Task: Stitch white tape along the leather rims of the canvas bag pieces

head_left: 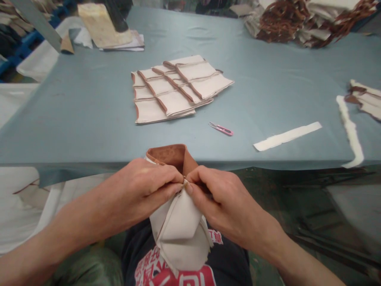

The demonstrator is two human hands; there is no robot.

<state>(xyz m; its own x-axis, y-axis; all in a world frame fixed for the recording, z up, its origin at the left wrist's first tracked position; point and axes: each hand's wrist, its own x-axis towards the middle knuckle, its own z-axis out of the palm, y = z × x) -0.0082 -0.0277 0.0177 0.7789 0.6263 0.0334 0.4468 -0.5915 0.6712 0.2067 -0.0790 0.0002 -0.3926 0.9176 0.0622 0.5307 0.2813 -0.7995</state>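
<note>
In front of my body, just past the table's near edge, I hold a cream fabric piece (178, 226) with a brown inner side or band (172, 153). My left hand (149, 182) pinches it from the left, thumb against forefinger. From the right, my right hand (212, 192) pinches the same piece, its fingertips almost touching the left ones. The cream cloth hangs below both hands, folded, and the brown part stands up as a loop above them. Exactly what lies between the fingertips is too small to see.
On the blue-green table (89, 119) lie overlapping cream panels with brown edging (178, 87), pink thread snips (222, 129), a white strip (287, 136) and a crumpled white strip (351, 131). Bundled pieces (282, 20) sit at the back right, with more cloth (367, 97) at the right edge.
</note>
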